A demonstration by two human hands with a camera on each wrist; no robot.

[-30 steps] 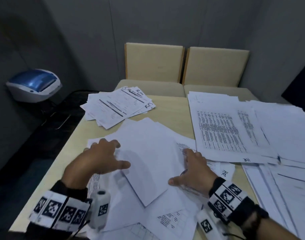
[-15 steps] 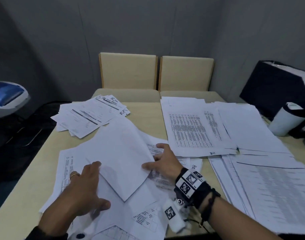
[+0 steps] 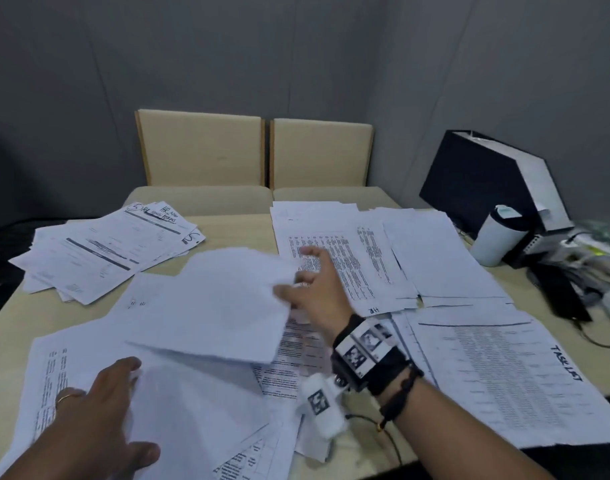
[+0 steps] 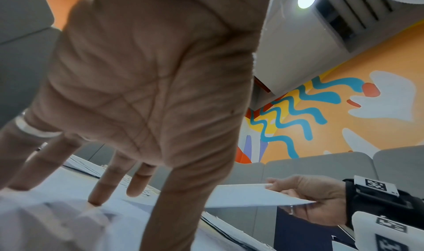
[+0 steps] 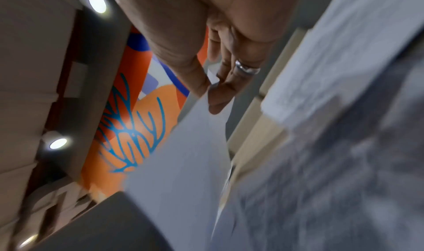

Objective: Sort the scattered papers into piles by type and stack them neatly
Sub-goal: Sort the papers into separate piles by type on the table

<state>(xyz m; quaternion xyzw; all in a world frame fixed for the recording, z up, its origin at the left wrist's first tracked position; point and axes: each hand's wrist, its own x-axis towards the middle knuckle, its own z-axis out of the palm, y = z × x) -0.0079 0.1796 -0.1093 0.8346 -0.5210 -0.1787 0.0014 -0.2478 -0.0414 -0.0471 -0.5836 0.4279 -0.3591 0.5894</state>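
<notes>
One sheet (image 3: 213, 306) hangs pinched in the right hand (image 3: 314, 292), long axis toward nine o'clock; left hand (image 3: 92, 420) presses flat on the heap (image 3: 199, 427).

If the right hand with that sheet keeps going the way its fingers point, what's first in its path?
Probably the printed table pile: the right hand, pinching the lifted sheet, points away and slightly right, and its fingertips already overlap that pile in the head view. Its height above the pile is unclear, so it may pass over.
</notes>
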